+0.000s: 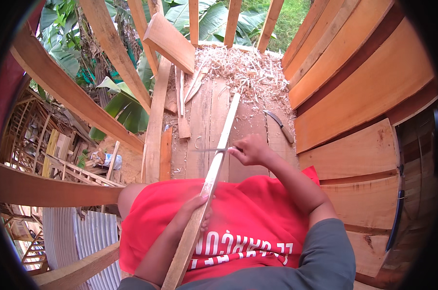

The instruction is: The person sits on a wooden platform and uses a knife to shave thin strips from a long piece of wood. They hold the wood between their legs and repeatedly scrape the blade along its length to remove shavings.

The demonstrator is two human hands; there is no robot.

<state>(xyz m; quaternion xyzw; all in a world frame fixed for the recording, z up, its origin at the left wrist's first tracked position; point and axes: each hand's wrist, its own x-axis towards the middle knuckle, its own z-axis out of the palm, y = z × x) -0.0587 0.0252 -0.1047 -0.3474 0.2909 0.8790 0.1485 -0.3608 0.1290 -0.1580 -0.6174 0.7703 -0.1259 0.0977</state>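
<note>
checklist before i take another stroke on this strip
1. Left grip closed round the wooden strip: ok
2. Right grip closed on the bladed tool: ok
3. Tool crossing the strip beyond the left grip: ok
4. Curved knife off the strip: ok, it lies to the right on the boards
5. Boards free of shavings: not ok, heaped at the far end
6. Cutting edge sharp: cannot tell

Smooth wooden strip, metal blade, matt red cloth
</note>
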